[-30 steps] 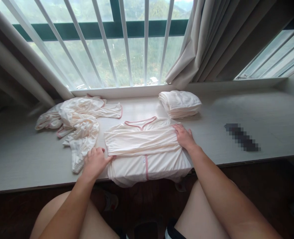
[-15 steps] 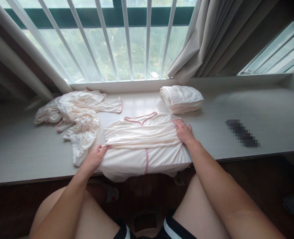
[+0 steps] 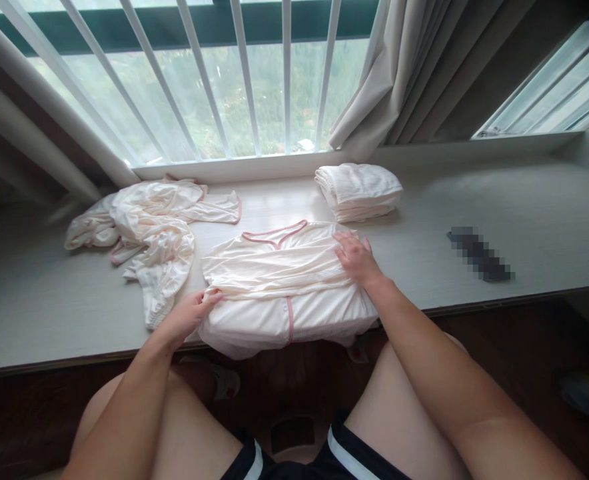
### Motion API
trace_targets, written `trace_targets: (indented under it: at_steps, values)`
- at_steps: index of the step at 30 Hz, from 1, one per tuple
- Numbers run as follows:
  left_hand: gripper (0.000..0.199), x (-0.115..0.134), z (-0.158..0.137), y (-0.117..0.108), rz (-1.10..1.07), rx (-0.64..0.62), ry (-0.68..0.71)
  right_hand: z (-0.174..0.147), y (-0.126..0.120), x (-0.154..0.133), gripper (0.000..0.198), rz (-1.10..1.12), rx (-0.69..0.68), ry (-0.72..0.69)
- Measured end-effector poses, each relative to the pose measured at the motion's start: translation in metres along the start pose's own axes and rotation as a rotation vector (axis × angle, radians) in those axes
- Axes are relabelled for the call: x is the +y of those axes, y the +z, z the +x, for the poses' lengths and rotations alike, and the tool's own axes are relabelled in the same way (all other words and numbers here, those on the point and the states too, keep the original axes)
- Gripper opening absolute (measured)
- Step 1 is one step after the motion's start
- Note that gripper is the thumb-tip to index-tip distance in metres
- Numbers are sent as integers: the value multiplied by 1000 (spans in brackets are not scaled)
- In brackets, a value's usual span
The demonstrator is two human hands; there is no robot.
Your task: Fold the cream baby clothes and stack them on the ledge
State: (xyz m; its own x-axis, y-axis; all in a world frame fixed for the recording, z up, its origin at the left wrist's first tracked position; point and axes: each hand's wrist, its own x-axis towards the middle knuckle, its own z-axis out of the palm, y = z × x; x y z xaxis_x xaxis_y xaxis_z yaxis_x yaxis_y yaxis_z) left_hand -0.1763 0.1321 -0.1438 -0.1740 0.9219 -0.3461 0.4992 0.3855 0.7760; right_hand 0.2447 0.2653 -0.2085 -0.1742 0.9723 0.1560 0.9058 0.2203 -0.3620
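A cream pajama top with pink piping round its neckline lies in front of me, sleeves folded across its chest. Its lower part hangs over the front edge of the ledge. At the left side, my left hand is closed, pinching the folded sleeve between thumb and fingers. My right hand rests with spread fingers on the right side of the top, near the shoulder. Left of the top is a crumpled cream garment with pink trim. Behind it to the right sits a folded cream garment.
The pale ledge runs beneath a barred window. A blurred dark object lies on its right part. Grey curtains hang at both sides. My legs are below the ledge's front edge.
My right hand has slid slightly left across the top, its fingers more spread. My left hand keeps its pinch on the sleeve. The view has shifted a little.
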Motion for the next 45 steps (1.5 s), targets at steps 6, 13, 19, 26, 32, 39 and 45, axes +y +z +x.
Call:
trace_targets:
  at_steps: [6, 13, 19, 26, 32, 39, 45]
  values:
    - [56, -18, 17, -13, 316, 6, -136, -7, 9, -3, 54, -74, -196, -141]
    - [40, 3, 17, 14, 640, 277, 361, -9, -5, -16, 47, -77, -75, -147]
    - [68, 1, 16, 64, 903, 88, 272, -20, -20, -32, 31, -57, -81, -228]
    - [69, -13, 45, 49, 963, -9, 145, -18, 4, -20, 65, -168, -186, -301]
    - [72, -18, 80, 29, 921, 43, 147, 7, 32, -29, 70, -166, -151, -282]
    - [64, -27, 88, 18, 800, 133, 285, 18, 37, -34, 64, -78, -108, -252]
    - [51, -37, 47, 18, 620, 214, 413, -13, 26, -24, 56, -87, -81, -88]
